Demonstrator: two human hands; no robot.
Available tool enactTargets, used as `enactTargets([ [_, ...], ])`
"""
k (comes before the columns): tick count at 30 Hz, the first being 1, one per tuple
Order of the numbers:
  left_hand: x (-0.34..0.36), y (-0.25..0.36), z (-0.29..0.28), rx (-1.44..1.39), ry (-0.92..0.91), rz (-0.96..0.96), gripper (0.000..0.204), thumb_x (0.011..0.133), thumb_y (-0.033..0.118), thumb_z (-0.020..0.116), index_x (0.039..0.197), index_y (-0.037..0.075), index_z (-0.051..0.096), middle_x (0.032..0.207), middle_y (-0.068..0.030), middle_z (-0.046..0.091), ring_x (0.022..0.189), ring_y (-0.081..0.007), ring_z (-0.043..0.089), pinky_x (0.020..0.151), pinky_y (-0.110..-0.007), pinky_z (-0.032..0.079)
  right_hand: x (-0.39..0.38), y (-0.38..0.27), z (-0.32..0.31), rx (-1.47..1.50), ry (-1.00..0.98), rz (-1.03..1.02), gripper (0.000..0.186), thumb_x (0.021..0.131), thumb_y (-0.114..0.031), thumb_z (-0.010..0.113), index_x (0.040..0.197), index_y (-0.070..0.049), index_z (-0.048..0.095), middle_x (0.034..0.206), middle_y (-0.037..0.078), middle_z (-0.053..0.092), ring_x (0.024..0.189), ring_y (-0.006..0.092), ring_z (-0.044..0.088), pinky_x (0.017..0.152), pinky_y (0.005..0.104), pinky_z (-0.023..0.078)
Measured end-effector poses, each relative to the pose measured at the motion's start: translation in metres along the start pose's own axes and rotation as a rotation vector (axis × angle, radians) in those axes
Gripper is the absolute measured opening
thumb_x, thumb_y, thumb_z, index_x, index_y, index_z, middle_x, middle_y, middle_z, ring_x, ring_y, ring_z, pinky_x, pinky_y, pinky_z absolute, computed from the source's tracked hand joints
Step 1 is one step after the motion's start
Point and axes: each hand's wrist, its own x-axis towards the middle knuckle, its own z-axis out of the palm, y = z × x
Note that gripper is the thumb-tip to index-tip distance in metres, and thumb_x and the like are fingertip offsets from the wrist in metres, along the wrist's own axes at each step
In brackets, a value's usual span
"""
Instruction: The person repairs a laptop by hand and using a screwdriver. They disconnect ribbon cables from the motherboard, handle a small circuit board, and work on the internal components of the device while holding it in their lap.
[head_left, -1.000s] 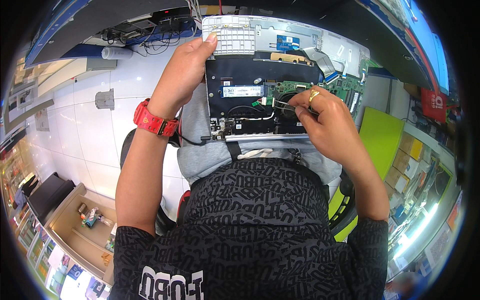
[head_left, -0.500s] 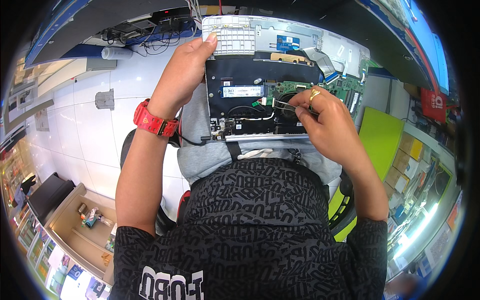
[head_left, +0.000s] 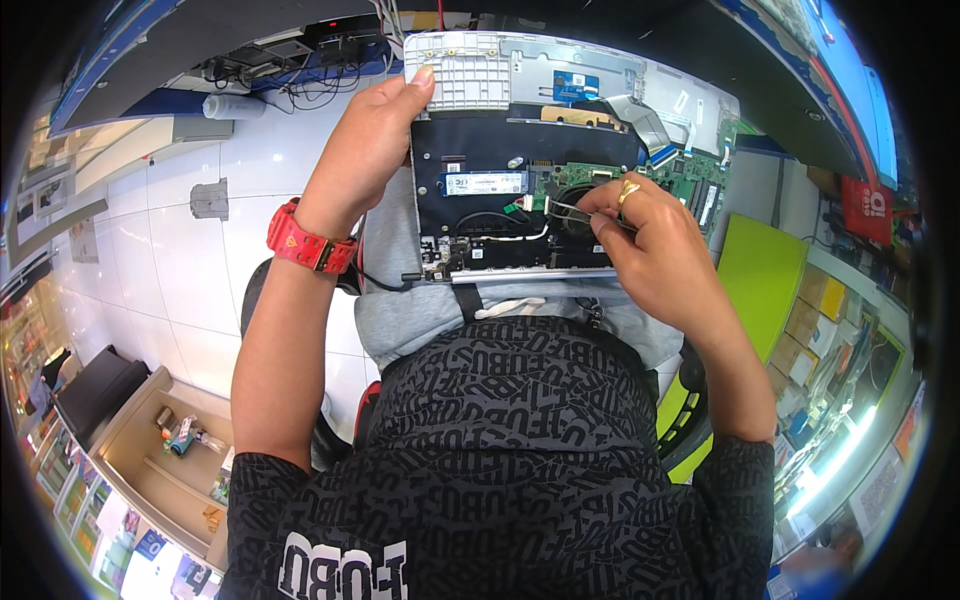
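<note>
An opened laptop base (head_left: 440, 150) rests over my lap, showing a white grid panel at top left, a blue-black storage stick (head_left: 485, 183), green circuit boards (head_left: 700, 185) and ribbon cables. My left hand (head_left: 365, 150) grips its upper left edge, thumb on the white panel. My right hand (head_left: 650, 240) pinches thin metal tweezers (head_left: 580, 212), their tips down among black cables and a small connector near the middle of the boards. The fan area under the fingers is partly hidden. A black plug (head_left: 410, 276) sits at the laptop's lower left corner.
Dark desk edges (head_left: 150, 75) frame the top, with tangled cables (head_left: 300, 85) beneath. A tan drawer unit (head_left: 125, 455) holds small items at lower left, beside a black seat (head_left: 95, 395). A green board (head_left: 750, 270) and a lit glass display case (head_left: 830, 390) stand at right.
</note>
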Motion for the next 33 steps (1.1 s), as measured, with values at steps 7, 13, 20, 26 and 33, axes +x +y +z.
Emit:
enactTargets([
  [7, 0.001, -0.002, -0.002, -0.011, -0.013, 0.009, 0.046, 0.113, 0.038, 0.051, 0.114, -0.003, 0.071, 0.095, -0.0049, 0.075, 0.075, -0.0065, 0.063, 0.064, -0.023, 0.048, -0.001, -0.001, 0.001, -0.004, 0.010, -0.014, 0.017, 0.096, -0.005, 0.062, 0.106, 0.001, 0.074, 0.100, 0.018, 0.070, 0.088, 0.0381, 0.070, 0.080, 0.0459, 0.055],
  [13, 0.004, -0.004, -0.010, 0.033, -0.093, 0.008, 0.049, 0.112, 0.042, 0.050, 0.129, -0.001, 0.067, 0.115, -0.0078, 0.075, 0.095, -0.0093, 0.073, 0.075, -0.024, 0.060, 0.000, 0.000, 0.000, -0.020, 0.006, -0.009, 0.015, 0.095, -0.003, 0.065, 0.107, 0.001, 0.073, 0.098, 0.016, 0.070, 0.089, 0.0331, 0.071, 0.079, 0.0419, 0.055],
  [20, 0.005, -0.005, -0.010, 0.038, -0.096, -0.007, 0.049, 0.112, 0.042, 0.051, 0.130, -0.001, 0.066, 0.117, -0.0083, 0.075, 0.098, -0.0104, 0.073, 0.077, -0.025, 0.061, -0.001, 0.001, 0.001, -0.024, 0.005, -0.010, 0.015, 0.095, -0.002, 0.066, 0.107, 0.002, 0.073, 0.097, 0.016, 0.069, 0.089, 0.0309, 0.071, 0.079, 0.0401, 0.055],
  [26, 0.001, -0.001, -0.001, -0.007, -0.009, 0.015, 0.045, 0.113, 0.037, 0.050, 0.119, -0.003, 0.071, 0.101, -0.0061, 0.076, 0.079, -0.0069, 0.065, 0.067, -0.023, 0.050, -0.002, -0.001, 0.000, -0.010, 0.004, -0.001, 0.017, 0.097, -0.005, 0.062, 0.106, 0.001, 0.074, 0.101, 0.017, 0.070, 0.088, 0.0375, 0.070, 0.081, 0.0455, 0.055],
  [33, -0.002, 0.001, 0.001, -0.006, -0.003, 0.017, 0.046, 0.113, 0.037, 0.050, 0.119, -0.004, 0.070, 0.102, -0.0082, 0.077, 0.083, -0.0084, 0.067, 0.071, -0.024, 0.052, -0.002, -0.002, 0.000, -0.020, 0.006, -0.003, 0.017, 0.097, -0.005, 0.062, 0.106, 0.001, 0.074, 0.101, 0.018, 0.071, 0.087, 0.0378, 0.071, 0.080, 0.0459, 0.055],
])
